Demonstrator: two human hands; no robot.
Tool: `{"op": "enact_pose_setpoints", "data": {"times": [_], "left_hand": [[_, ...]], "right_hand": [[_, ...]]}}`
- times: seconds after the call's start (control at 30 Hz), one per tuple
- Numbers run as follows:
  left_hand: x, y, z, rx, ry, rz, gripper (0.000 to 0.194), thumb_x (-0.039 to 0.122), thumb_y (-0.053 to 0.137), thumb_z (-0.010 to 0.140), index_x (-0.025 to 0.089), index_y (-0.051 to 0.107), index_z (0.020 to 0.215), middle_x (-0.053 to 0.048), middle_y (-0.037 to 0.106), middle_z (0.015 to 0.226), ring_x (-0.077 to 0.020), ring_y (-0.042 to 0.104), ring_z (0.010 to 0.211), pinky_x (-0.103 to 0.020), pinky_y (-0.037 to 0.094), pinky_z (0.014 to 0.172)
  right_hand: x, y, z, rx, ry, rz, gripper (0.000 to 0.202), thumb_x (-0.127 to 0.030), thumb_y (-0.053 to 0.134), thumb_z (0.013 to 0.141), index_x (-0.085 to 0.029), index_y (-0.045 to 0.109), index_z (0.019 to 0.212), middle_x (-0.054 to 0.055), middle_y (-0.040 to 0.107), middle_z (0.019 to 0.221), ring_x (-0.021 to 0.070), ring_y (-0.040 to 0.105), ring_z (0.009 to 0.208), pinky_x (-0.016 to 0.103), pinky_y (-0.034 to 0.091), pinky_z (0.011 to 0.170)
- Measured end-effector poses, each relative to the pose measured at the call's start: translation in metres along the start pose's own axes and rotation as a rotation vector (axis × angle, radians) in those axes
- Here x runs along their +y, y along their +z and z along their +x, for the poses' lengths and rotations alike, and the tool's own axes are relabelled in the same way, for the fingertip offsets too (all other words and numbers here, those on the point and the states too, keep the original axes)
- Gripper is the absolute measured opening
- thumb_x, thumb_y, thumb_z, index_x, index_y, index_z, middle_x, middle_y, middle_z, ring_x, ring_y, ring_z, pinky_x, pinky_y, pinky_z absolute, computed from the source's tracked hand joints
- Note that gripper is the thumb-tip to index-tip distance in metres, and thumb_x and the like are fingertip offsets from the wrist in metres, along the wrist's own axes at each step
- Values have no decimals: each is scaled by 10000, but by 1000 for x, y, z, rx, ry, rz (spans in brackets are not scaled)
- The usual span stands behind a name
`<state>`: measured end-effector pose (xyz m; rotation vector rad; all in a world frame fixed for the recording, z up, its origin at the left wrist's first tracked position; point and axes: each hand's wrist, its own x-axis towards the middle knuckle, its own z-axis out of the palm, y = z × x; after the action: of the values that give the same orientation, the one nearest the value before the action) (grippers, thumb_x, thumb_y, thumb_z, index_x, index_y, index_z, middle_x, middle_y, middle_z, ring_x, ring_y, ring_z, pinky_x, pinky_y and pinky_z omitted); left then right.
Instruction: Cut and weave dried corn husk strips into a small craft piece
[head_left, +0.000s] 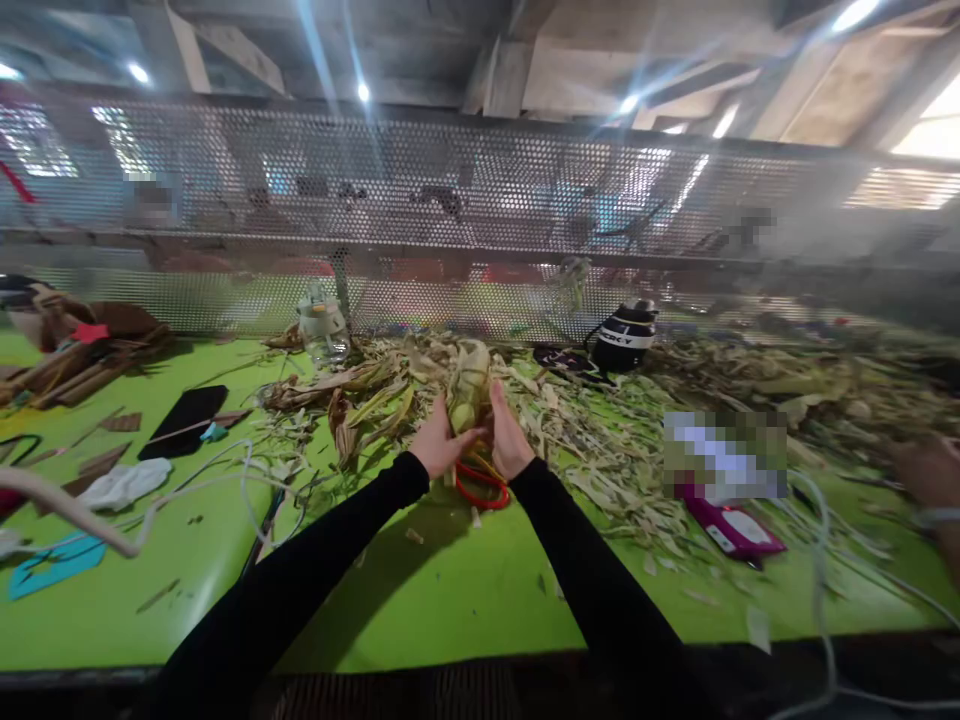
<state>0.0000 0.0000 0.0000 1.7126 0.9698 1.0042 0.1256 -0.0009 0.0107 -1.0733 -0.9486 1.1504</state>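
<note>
Green husk bundle, base partly behind hands.

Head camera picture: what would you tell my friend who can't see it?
The left hand and right hand cup a pale green bundle over a bright green table strewn with leafy scraps. Beyond them, a black bottle stands before a metal mesh screen; a black phone lies to the left.

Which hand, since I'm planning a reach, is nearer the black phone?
Left. Both are right of the black phone: the left hand at the left side of the husk bundle, the right hand farther off, at its right.
</note>
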Motion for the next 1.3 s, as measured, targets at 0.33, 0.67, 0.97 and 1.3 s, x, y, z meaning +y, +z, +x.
{"op": "enact_pose_setpoints", "data": {"times": [0.33, 0.67, 0.97, 1.3], "left_hand": [[-6, -69, -5, 258, -140, 64, 755, 353, 728, 610, 162, 349, 1234, -115, 613, 1015, -269, 611, 934, -401, 428, 903], [4, -48, -11, 58, -273, -792, 406, 300, 708, 666, 252, 506, 1015, 17, 622, 948, -110, 595, 686, -252, 519, 613], [-3, -25, -19, 47, -135, -894, 522, 208, 773, 609, 205, 516, 1064, -43, 618, 1131, -161, 609, 964, -269, 489, 812], [-9, -5, -22, 180, -67, -853, 506, 214, 751, 640, 194, 490, 1073, -57, 621, 1123, -177, 603, 995, -324, 466, 908]], "right_hand": [[-83, -85, 41, 235, -103, -68, 305, -430, 420, 908, -210, 540, 734, 1, 642, 650, 95, 590, 548, 186, 450, 460], [-99, -103, 6, -121, 275, -1057, 303, -377, 860, 470, -164, 671, 573, 28, 551, 455, 189, 577, 498, 334, 472, 513], [-53, -27, -40, -181, -279, -974, 285, -479, 682, 708, -203, 671, 775, 42, 682, 792, 167, 577, 620, 292, 443, 584], [12, -12, -38, 82, -335, -526, 271, -415, 711, 692, -209, 536, 684, -24, 572, 614, 125, 495, 535, 262, 415, 546]]}}
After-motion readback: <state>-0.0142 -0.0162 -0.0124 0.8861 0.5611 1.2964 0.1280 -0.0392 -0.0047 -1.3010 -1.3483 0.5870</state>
